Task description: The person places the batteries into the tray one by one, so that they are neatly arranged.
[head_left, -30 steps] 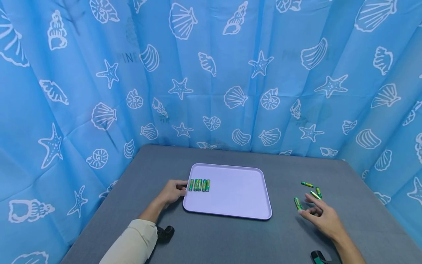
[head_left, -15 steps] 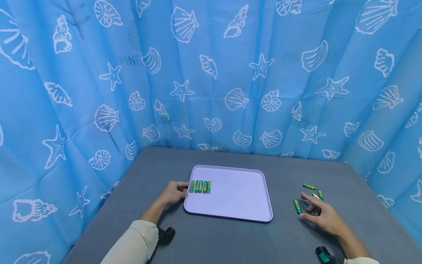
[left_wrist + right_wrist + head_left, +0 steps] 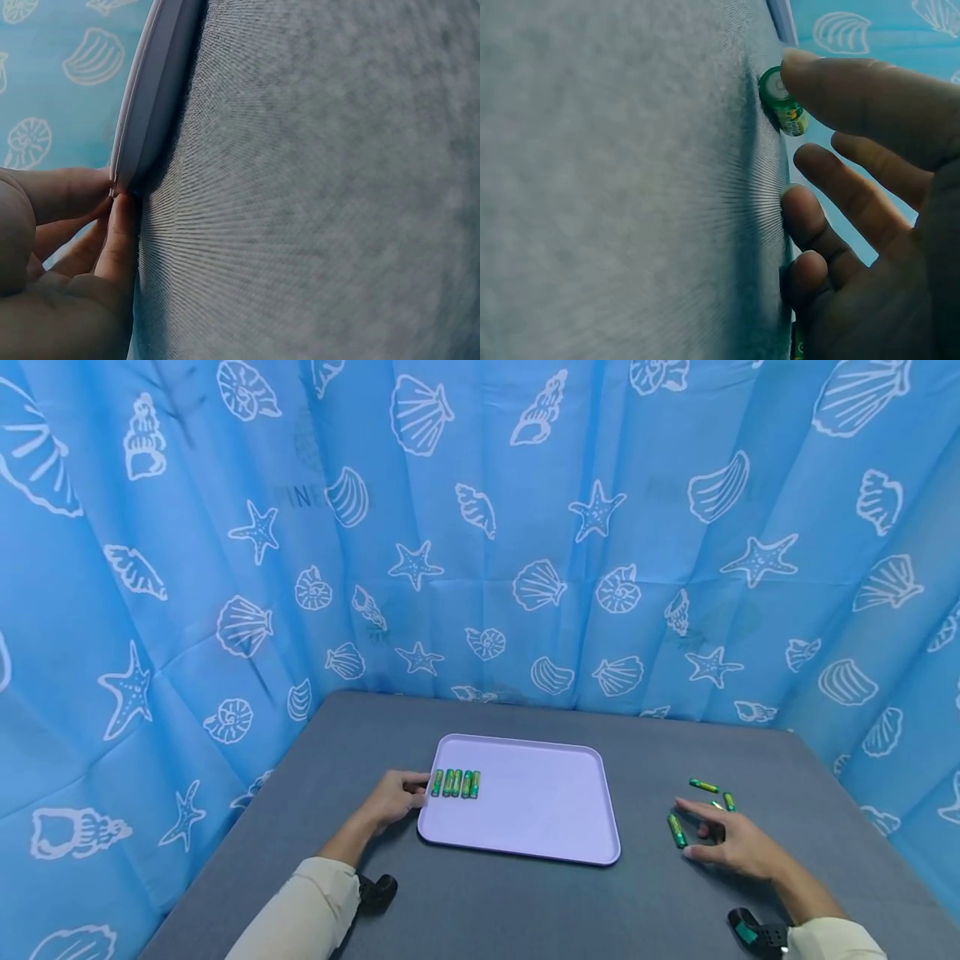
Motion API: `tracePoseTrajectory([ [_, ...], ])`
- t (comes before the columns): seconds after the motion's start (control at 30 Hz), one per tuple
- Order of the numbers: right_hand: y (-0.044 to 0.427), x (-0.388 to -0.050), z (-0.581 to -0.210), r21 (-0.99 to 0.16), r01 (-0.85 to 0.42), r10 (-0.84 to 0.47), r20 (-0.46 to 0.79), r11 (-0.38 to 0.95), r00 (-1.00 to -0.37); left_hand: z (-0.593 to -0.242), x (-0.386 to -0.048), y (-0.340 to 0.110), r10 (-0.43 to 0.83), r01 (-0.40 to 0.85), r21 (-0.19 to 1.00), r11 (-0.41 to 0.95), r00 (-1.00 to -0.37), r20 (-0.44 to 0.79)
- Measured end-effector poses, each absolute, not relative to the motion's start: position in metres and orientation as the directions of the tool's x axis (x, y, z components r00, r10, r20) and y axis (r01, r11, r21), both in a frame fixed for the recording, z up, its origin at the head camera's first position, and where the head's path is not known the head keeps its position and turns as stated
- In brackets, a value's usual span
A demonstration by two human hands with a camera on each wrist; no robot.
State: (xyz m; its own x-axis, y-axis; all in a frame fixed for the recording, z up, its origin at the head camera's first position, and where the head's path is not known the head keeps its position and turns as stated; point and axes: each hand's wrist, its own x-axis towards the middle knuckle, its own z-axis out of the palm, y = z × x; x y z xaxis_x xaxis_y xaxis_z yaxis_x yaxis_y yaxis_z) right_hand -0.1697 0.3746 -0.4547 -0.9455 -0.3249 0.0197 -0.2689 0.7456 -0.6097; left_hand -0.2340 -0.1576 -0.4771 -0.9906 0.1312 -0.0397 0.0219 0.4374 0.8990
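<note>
A lilac tray (image 3: 540, 802) lies on the grey table, with a row of several green-yellow batteries (image 3: 456, 783) near its left edge. My left hand (image 3: 393, 797) pinches the tray's left rim; the left wrist view has thumb and fingers (image 3: 116, 240) meeting at that rim. To the tray's right, one battery (image 3: 677, 831) lies on the table beside my right hand (image 3: 738, 845). The fingers are loosely bent and spread around it, the thumb tip near its close end. In the right wrist view that battery's end (image 3: 778, 86) shows by one fingertip; contact cannot be told.
Behind the right hand lie more loose batteries: one lying crosswise (image 3: 704, 785), one at its right (image 3: 729, 802), and one partly hidden by the fingers (image 3: 717, 806). A blue shell-print curtain (image 3: 480, 527) hangs along the table's back and sides.
My right hand has shifted slightly left, its fingers now reaching further over the single battery. The left hand stays at the tray rim. The head view has tilted a little.
</note>
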Motion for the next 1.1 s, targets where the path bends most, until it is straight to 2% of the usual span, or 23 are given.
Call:
tracePoseTrajectory([
  [0.27, 0.3708, -0.1755, -0.4529, -0.569, -0.254, -0.314, -0.006, 0.782, -0.950, -0.4744, -0.2336, -0.1585, 0.128, 0.018, 0.897, 0.443, -0.991, -0.043],
  [0.63, 0.3652, -0.1754, -0.4574, -0.538, -0.187, -0.221, 0.000, 0.822, -0.975, -0.4741, -0.2330, -0.1591, 0.118, 0.002, 0.902, 0.432, -0.992, -0.054],
  [1.1, 0.3671, -0.1704, -0.4541, -0.615, -0.167, -0.141, 0.091, 0.770, -0.986, -0.4744, -0.2332, -0.1590, 0.137, 0.010, 0.904, 0.427, -0.989, -0.053],
])
